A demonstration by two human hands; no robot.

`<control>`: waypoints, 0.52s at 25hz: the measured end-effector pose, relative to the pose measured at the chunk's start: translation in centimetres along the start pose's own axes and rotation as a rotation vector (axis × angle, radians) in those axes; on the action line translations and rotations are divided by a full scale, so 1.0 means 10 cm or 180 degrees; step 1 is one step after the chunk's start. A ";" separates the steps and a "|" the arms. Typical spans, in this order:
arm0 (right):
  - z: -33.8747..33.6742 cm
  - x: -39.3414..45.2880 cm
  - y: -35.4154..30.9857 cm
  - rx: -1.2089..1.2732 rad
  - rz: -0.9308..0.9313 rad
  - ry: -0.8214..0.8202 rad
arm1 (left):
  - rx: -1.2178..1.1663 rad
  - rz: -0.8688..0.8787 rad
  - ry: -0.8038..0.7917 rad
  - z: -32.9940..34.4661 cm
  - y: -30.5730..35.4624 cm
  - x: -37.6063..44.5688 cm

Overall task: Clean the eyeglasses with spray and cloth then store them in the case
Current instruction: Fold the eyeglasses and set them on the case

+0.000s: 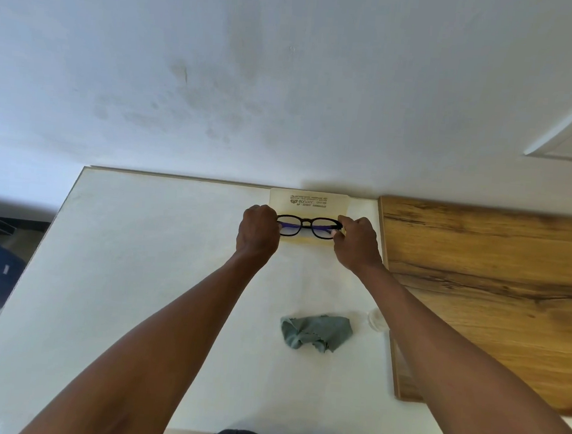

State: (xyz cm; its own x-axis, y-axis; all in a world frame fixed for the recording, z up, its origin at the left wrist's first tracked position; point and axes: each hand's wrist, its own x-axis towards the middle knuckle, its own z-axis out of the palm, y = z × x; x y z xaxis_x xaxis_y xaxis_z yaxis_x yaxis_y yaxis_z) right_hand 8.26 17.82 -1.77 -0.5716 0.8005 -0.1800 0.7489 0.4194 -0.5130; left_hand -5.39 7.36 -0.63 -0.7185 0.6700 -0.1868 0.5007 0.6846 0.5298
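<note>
A crumpled cloth (316,331) lay on the white surface (143,274), nearer than both hands. Farther out, left hand (258,232) and right hand (358,241) each pinched an end of the glasses (308,226), right over the open case (310,201).

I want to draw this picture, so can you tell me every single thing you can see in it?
eyeglasses: one, black frame, held over the case at the table's far edge
case: one, cream with dark print, by the wall
cloth: one, grey-green, crumpled on the table, nearer the person
clear round thing: one, beside the cloth, partly hidden by the right arm; cannot tell what
table: one, white
wooden board: one, brown, right of the table
left hand: grips the glasses' left end
right hand: grips the right end
</note>
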 end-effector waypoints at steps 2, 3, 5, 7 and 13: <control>0.01 -0.01 0.00 0.0068 0.0013 0.0023 | -0.0018 0.0012 0.0024 0.00 -0.01 -0.02; 0.01 -0.03 0.00 0.0106 0.0009 0.0042 | -0.0022 0.0012 0.0043 0.00 -0.02 -0.04; 0.02 -0.05 0.00 0.0180 -0.0003 0.0079 | -0.0060 0.0018 0.0098 0.00 -0.03 -0.06; 0.02 -0.07 -0.01 0.0234 -0.0009 0.0105 | -0.0142 0.0035 0.0150 -0.01 -0.04 -0.09; 0.02 -0.09 -0.01 0.0281 0.0066 0.0152 | -0.0387 -0.0002 0.0254 -0.04 -0.05 -0.13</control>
State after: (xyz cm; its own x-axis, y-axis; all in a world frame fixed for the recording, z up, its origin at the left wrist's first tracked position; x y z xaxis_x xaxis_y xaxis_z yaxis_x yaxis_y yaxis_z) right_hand 8.63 16.99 -1.69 -0.5381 0.8290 -0.1522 0.7267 0.3649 -0.5820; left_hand -4.86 6.05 -0.32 -0.7573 0.6413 -0.1233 0.4415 0.6419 0.6269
